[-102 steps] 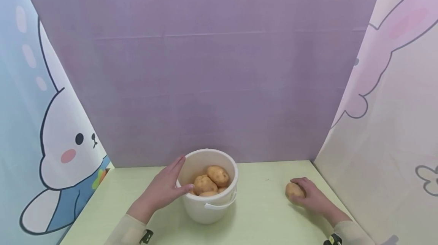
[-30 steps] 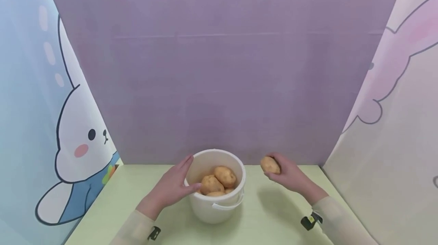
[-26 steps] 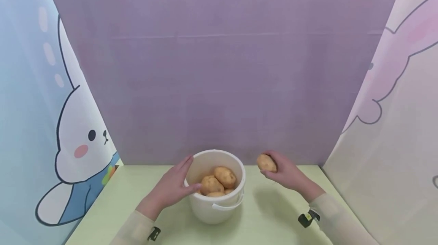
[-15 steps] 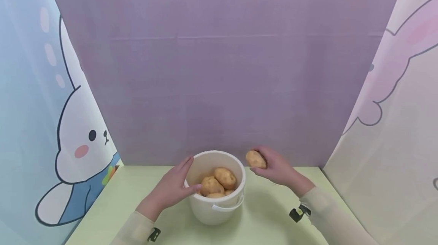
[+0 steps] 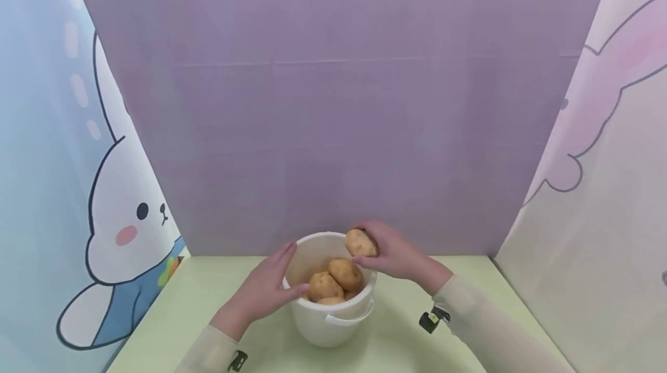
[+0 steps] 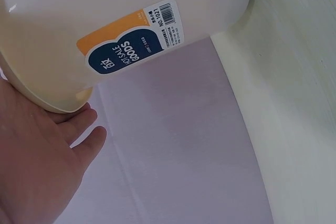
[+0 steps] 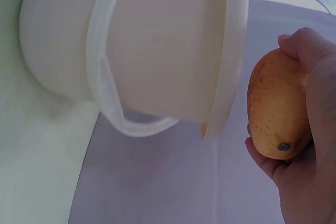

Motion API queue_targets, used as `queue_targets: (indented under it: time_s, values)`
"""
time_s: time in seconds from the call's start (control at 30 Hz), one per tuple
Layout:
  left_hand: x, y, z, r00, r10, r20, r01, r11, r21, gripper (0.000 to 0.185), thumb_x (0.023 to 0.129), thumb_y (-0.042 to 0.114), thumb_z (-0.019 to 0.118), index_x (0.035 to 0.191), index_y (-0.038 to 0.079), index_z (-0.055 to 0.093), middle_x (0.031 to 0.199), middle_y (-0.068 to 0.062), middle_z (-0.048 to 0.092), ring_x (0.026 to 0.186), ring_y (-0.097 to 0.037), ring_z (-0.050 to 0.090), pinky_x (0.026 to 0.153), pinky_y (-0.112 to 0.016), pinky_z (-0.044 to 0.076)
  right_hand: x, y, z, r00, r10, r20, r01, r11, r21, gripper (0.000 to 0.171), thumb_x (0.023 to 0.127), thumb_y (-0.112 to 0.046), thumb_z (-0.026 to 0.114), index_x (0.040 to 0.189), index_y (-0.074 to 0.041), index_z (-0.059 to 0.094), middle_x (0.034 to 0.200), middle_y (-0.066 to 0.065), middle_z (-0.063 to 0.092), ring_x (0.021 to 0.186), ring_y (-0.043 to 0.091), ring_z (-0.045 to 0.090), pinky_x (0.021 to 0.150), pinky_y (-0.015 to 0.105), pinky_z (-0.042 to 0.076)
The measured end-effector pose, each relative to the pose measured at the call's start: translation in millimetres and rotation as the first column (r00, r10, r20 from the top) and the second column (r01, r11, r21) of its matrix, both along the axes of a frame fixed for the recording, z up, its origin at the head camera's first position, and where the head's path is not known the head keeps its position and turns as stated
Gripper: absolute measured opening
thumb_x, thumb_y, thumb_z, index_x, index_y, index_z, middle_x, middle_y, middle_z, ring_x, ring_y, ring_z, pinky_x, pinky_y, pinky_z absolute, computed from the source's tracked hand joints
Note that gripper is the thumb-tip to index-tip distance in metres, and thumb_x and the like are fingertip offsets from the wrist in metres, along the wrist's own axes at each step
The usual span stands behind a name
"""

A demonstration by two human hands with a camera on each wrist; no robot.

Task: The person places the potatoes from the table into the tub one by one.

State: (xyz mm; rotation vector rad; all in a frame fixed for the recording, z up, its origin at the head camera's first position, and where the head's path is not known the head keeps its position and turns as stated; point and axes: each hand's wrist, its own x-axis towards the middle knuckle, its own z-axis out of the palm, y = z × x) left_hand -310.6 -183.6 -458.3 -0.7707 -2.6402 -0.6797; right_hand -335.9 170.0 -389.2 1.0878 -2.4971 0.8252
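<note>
Right grip (image 5: 396, 256) hides the held potato's (image 5: 361, 242) far side. Bucket (image 5: 329, 321) wall conceals the lower potatoes beneath it. Left grip's (image 5: 266, 295) palm is unseen; label (image 6: 128, 38) small print illegible.

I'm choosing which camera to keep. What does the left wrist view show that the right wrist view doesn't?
Only the left wrist view shows the left hand against the bucket wall, and the barcode label. Only the right wrist view shows the right hand gripping a potato, and the bucket's handle. Both show the white bucket from outside and the purple backdrop.
</note>
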Motion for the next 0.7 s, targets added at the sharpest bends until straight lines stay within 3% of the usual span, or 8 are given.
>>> queue_targets:
  time_s: [0.37, 0.7]
  values:
    - [0.5, -1, -1.1, 1.000, -0.003, -0.013, 0.003, 1.000, 0.012, 0.102, 0.099, 0.060, 0.075, 0.171, -0.002, 0.036, 0.175, -0.023, 0.038, 0.155, -0.046, 0.045, 0.122, -0.067, 0.042, 1.6, -30, 4.9, 0.998, 0.057, 0.008, -0.057, 0.996, 0.067, 0.058, 0.095, -0.034, 0.090, 0.143, -0.012, 0.064, 0.131, -0.002, 0.069, 0.115, 0.015, 0.065, 0.098, 0.041, 0.059]
    - [-3.0, -2, -1.8, 0.999, -0.011, -0.034, 0.011, 1.000, 0.001, 0.101, 0.100, 0.060, 0.074, 0.171, -0.001, 0.035, 0.175, -0.022, 0.037, 0.157, -0.045, 0.044, 0.122, -0.066, 0.042, 1.2, -43, 0.8, 0.989, 0.064, 0.136, -0.076, 0.994, 0.083, 0.062, 0.095, -0.035, 0.090, 0.147, -0.019, 0.060, 0.134, -0.006, 0.065, 0.112, 0.012, 0.065, 0.092, 0.032, 0.060]
